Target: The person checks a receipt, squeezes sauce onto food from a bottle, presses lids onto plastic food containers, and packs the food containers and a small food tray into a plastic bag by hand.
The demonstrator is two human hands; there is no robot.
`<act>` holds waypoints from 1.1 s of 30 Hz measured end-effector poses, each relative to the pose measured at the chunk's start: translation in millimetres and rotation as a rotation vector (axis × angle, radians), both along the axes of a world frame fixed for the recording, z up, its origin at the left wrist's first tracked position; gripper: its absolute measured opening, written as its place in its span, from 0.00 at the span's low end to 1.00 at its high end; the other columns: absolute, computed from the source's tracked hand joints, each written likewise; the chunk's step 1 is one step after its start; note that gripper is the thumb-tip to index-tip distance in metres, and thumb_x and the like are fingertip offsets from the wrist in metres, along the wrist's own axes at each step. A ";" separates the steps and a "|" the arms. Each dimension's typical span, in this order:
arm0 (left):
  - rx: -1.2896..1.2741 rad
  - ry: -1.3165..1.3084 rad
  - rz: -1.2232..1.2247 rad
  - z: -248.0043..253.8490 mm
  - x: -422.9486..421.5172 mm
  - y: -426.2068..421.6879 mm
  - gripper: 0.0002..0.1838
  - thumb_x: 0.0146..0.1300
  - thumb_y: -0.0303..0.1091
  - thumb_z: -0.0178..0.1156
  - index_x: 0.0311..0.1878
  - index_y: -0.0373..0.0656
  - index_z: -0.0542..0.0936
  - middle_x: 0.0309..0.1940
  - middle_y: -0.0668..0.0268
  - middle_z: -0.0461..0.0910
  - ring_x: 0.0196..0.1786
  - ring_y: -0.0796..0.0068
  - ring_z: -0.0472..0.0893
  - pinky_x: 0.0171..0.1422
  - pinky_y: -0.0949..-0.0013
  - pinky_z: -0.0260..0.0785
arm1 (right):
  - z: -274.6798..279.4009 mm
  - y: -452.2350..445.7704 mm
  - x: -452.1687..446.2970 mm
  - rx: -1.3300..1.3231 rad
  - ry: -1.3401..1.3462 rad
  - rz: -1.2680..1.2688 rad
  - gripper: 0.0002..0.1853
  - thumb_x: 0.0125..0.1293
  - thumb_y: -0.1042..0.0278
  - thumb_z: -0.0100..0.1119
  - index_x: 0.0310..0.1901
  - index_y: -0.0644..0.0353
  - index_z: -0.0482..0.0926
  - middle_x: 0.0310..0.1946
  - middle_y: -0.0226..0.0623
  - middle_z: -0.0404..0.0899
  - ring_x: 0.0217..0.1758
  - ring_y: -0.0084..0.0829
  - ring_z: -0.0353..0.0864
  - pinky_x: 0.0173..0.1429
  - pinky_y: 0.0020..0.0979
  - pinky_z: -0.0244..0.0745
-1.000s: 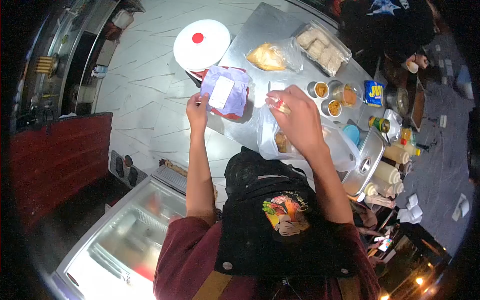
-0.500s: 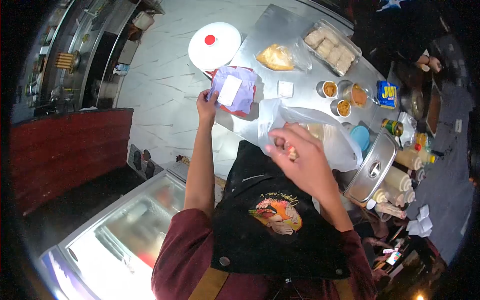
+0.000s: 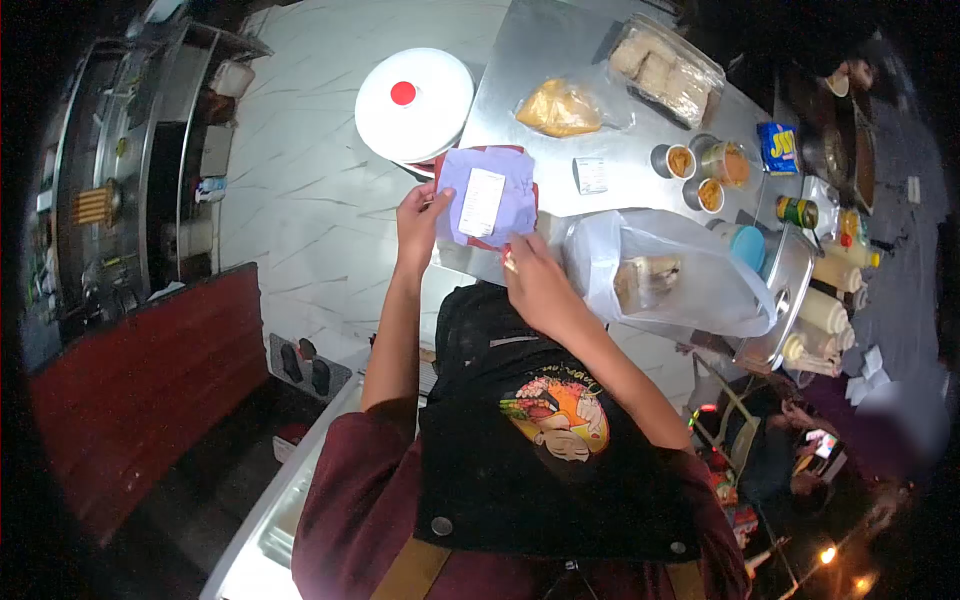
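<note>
My left hand [image 3: 417, 220] grips the left edge of a red tray [image 3: 532, 212], thumb on top. Purple paper [image 3: 515, 180] covers most of the tray, and a printed receipt [image 3: 482, 203] lies on the paper. At the tray's lower right corner is my right hand [image 3: 540, 285], its fingers curled. A small red and pale thing shows among those fingers, too small to name. Beside this hand an open white plastic bag [image 3: 600, 275] rests at the table's near edge, with a wrapped item [image 3: 648, 285] inside.
The steel table [image 3: 505, 90] bears a bag of yellow-orange food [image 3: 560, 107], a packed clear container [image 3: 665, 70], another receipt [image 3: 590, 175] and orange-filled cups [image 3: 710, 195]. A white lidded container [image 3: 415, 110] stands left. Squeeze bottles [image 3: 822, 312] stand right; other people are nearby.
My right hand has moved from above the plastic bag leftward to the tray's lower right corner. My left hand still grips the tray. The camera view has shifted slightly.
</note>
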State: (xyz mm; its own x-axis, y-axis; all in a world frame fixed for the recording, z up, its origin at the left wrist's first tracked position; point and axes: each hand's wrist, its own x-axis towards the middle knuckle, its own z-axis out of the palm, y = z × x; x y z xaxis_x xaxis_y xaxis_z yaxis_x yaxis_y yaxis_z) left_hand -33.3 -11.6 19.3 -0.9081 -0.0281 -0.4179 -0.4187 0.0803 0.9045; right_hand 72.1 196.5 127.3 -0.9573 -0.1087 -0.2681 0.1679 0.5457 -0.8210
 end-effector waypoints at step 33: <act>-0.094 -0.201 -0.314 -68.0 -39.3 16.5 0.33 0.74 0.42 0.65 0.72 0.31 0.68 0.66 0.53 0.75 0.58 0.66 0.79 0.65 0.62 0.71 | -79.9 -6.5 -34.9 -0.243 -0.320 -0.617 0.46 0.66 0.39 0.70 0.68 0.75 0.67 0.63 0.64 0.76 0.69 0.50 0.76 0.71 0.42 0.70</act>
State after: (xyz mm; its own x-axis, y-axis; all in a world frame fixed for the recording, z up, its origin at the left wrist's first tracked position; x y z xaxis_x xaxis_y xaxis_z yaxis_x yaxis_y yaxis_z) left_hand -72.6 4.9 -48.7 -0.7785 0.1921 -0.5975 -0.5288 0.3119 0.7894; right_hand 37.2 190.0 47.3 -0.7428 0.3323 -0.5812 0.6370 0.0834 -0.7663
